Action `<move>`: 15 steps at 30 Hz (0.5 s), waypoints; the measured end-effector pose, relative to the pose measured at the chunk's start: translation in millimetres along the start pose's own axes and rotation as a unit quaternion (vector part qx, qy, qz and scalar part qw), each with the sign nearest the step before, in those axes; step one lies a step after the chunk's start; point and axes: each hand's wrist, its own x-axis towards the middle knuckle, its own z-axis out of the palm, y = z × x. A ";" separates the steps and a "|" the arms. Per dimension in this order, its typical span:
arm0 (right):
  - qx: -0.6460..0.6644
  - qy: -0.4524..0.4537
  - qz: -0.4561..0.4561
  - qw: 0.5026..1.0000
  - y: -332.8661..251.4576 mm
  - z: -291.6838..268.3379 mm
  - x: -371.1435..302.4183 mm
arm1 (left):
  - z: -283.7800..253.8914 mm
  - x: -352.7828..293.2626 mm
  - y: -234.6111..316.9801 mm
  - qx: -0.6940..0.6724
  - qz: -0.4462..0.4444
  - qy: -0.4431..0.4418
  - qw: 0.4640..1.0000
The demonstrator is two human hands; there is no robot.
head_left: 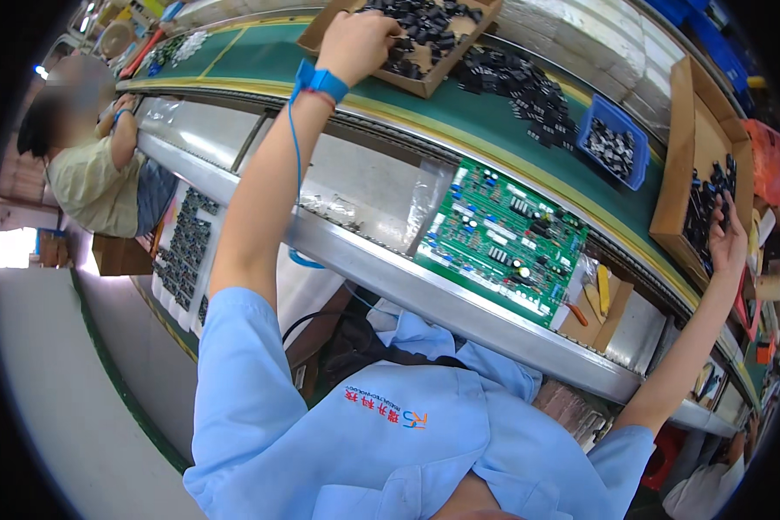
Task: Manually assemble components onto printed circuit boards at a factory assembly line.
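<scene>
My left hand point(355, 43), with a blue wrist strap point(322, 82) and cord at its wrist, reaches over the near left side of a cardboard box point(422, 87) of small black components point(425, 35). Its fingers are curled down at the parts, and their tips are partly hidden. Far to the right, my right hand point(728, 243) is at a second cardboard box point(678, 186) with black cylindrical components, its fingers closed around a dark one. Between my arms a green circuit board point(503, 238), populated with several parts, lies across the rails in front of me.
Loose black connectors point(524, 95) lie on the green conveyor belt point(273, 52) beside a blue bin point(615, 143) of small parts. A yellow-handled tool point(602, 290) and an orange-handled tool point(576, 314) lie right of the board. Another person point(95, 165) works at the left.
</scene>
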 end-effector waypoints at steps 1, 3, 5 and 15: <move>-0.005 -0.005 -0.007 1.000 0.9 -7.9 3.9 | 10.4 4.6 -5.5 0.079 0.026 -0.055 0.995; -0.017 -0.006 -0.008 1.000 0.1 -8.7 0.6 | 5.0 26.8 6.0 0.092 -0.043 -0.210 0.973; -0.035 -0.004 -0.015 0.999 -0.8 9.7 -3.0 | -3.2 28.9 3.9 0.113 0.045 -0.149 0.981; -0.114 0.178 -0.070 0.975 4.6 116.8 -52.5 | -36.9 17.2 78.3 -0.426 -0.024 -0.129 0.895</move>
